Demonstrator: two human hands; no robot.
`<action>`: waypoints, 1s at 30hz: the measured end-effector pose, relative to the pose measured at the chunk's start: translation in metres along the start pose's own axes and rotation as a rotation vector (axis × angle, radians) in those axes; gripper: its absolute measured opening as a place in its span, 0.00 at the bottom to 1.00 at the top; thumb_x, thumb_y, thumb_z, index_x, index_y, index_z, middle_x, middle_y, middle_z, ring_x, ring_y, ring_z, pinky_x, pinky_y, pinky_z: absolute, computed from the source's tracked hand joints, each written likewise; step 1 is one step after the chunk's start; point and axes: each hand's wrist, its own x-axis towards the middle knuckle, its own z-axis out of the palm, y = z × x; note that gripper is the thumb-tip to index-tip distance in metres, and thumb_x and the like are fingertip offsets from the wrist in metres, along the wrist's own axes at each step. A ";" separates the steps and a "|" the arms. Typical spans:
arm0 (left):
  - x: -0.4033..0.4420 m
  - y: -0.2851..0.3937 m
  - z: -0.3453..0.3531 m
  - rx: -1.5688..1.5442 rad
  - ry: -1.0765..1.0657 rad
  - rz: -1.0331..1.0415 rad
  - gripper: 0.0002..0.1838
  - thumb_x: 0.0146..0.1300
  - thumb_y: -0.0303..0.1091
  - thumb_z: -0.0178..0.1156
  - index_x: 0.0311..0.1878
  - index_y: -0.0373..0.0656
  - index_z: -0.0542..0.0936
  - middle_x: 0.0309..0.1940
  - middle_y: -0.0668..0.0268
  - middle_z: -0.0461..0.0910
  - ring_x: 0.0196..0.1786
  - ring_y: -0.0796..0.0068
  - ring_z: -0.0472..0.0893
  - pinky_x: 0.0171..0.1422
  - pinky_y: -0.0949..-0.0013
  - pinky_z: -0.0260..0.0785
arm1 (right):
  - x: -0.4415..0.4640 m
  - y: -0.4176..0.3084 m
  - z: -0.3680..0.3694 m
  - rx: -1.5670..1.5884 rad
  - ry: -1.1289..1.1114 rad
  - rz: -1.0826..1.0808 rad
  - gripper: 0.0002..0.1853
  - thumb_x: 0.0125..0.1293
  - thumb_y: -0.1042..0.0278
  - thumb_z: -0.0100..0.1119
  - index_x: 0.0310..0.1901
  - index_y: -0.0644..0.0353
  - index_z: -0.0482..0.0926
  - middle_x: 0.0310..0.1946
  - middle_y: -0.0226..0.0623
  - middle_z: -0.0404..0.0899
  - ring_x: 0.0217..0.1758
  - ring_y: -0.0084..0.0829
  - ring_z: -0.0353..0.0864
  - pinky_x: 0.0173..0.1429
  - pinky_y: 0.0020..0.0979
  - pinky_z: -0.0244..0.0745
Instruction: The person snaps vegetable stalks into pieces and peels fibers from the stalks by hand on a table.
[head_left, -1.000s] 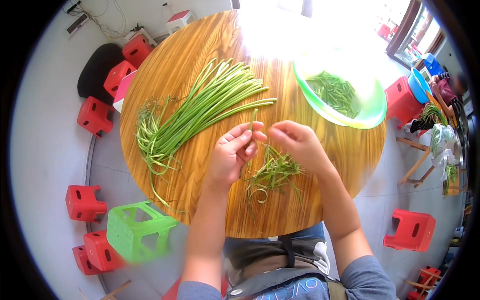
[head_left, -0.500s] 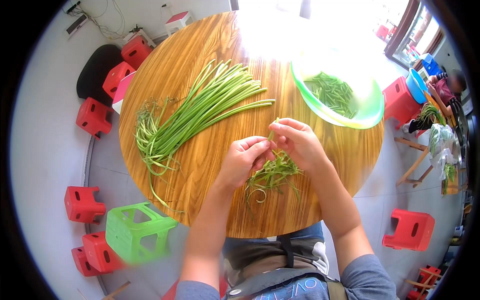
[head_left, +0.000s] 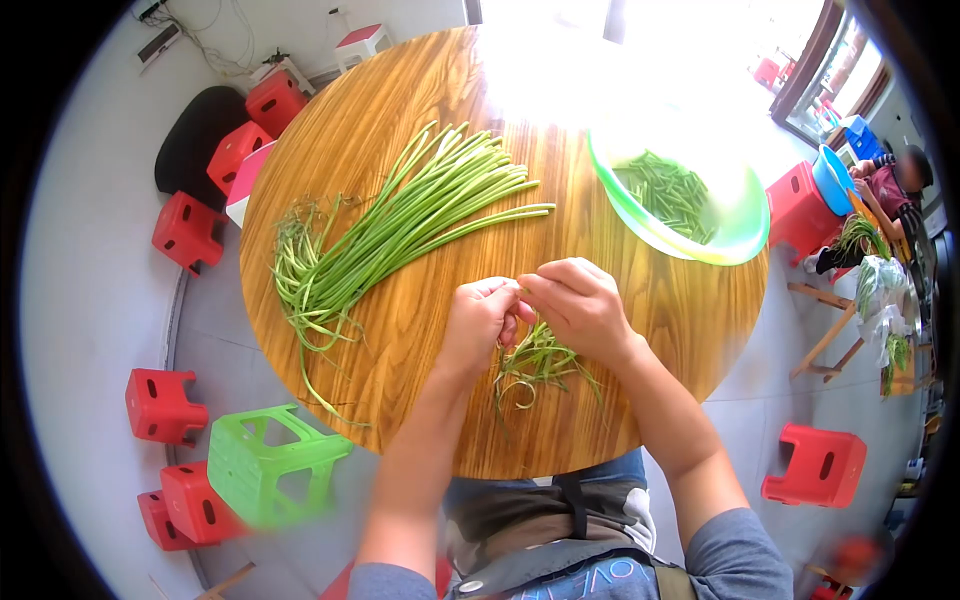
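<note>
Head view: left hand (head_left: pixel 480 318) and right hand (head_left: pixel 584 308) met, grip pinched on a mostly hidden green stem (head_left: pixel 525 291), near scraps (head_left: pixel 543 362) on the tabletop (head_left: pixel 690 325). A loose pinch risked dropping it among them.

Rnd wood tbl (head_left: pixel 700 315), grn stems (head_left: pixel 400 232) L, scraps (head_left: pixel 543 358) nr front, grn bowl (head_left: pixel 742 238) R

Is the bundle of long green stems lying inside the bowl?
No, the long stems lie on the wooden table, left of the bowl, which holds short pieces.
</note>
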 end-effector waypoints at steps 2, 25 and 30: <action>0.001 -0.012 -0.001 -0.015 -0.001 0.011 0.12 0.65 0.29 0.47 0.28 0.35 0.75 0.17 0.64 0.74 0.12 0.85 0.64 0.14 0.78 0.56 | -0.002 0.002 0.002 -0.008 -0.035 -0.045 0.13 0.41 0.77 0.65 0.33 0.62 0.79 0.28 0.34 0.72 0.28 0.33 0.75 0.32 0.30 0.73; -0.006 0.026 0.014 -0.451 0.144 -0.285 0.11 0.60 0.31 0.50 0.24 0.37 0.74 0.13 0.71 0.67 0.14 0.84 0.62 0.18 0.79 0.54 | 0.002 -0.009 -0.005 0.187 0.059 0.187 0.07 0.51 0.80 0.63 0.34 0.66 0.80 0.28 0.38 0.76 0.29 0.29 0.77 0.31 0.26 0.73; -0.003 0.028 0.010 -0.880 0.160 -0.511 0.09 0.59 0.32 0.50 0.25 0.38 0.73 0.11 0.72 0.63 0.12 0.84 0.56 0.16 0.79 0.50 | 0.001 -0.008 -0.003 0.286 0.067 0.315 0.06 0.55 0.79 0.61 0.36 0.65 0.80 0.28 0.36 0.75 0.26 0.25 0.75 0.29 0.23 0.71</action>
